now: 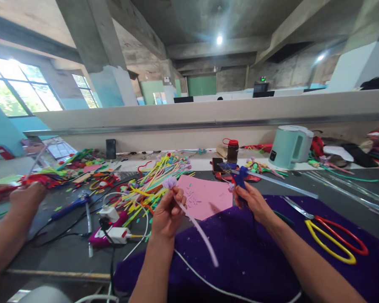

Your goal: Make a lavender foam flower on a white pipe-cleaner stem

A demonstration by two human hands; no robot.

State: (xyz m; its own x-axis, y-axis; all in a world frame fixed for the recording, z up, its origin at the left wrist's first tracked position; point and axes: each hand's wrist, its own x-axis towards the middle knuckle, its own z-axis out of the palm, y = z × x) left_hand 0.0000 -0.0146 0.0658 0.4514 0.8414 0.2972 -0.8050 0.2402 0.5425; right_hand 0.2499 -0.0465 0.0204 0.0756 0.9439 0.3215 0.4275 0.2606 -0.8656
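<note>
My left hand (167, 214) is closed in a pinch on a lilac pipe-cleaner flower (169, 182), whose pale stem (202, 235) hangs down to the right over the dark purple cloth (221, 248). A blue hot glue gun (239, 179) is gripped in my right hand (251, 200), and a long clear glue stick (281, 185) reaches out of its back to the right. Small lilac tufts (231, 187) show beside the right fingers. Between and beyond both hands lies a pink sheet (205, 193) with lilac clippings on it.
Scissors (330, 233) with red and yellow handles lie at right. Behind stand a green kettle (287, 147) and bottle (233, 151). Colourful pipe cleaners (158, 176), a power strip (109, 235) and another glue gun (71, 209) lie left. Another person's hand (28, 198) is far left.
</note>
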